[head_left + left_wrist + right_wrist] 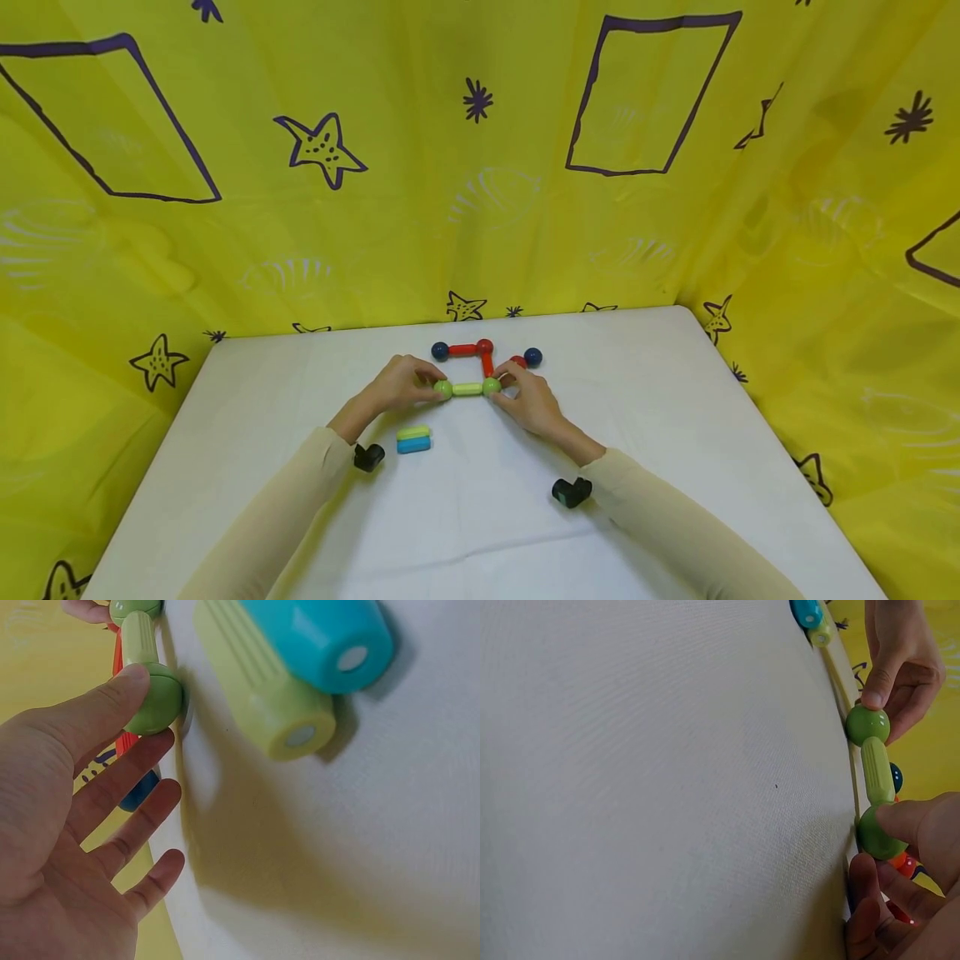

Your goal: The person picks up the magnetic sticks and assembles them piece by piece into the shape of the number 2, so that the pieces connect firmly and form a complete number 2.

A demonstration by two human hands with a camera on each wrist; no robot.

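Note:
My left hand [405, 383] pinches the left green ball [443, 389] between thumb and index finger; its other fingers are spread, as the left wrist view shows. My right hand [534, 404] grips the right green ball [491, 386] with thumb and fingers. A light green ribbed rod [877, 771] joins the two balls. From the right green ball a red rod [487, 363] runs back to a red ball [485, 346]. There a second red rod [462, 350] leads left to a dark blue ball [440, 351], leaving the shape's left side open.
Nearer me, beside the left forearm, a light green rod [413, 433] and a blue rod [414, 445] lie side by side, pale discs on their ends. Behind the right hand are a partly hidden red piece [518, 362] and another dark blue ball [532, 357]. Yellow curtains [390, 250] border the white table [300, 367].

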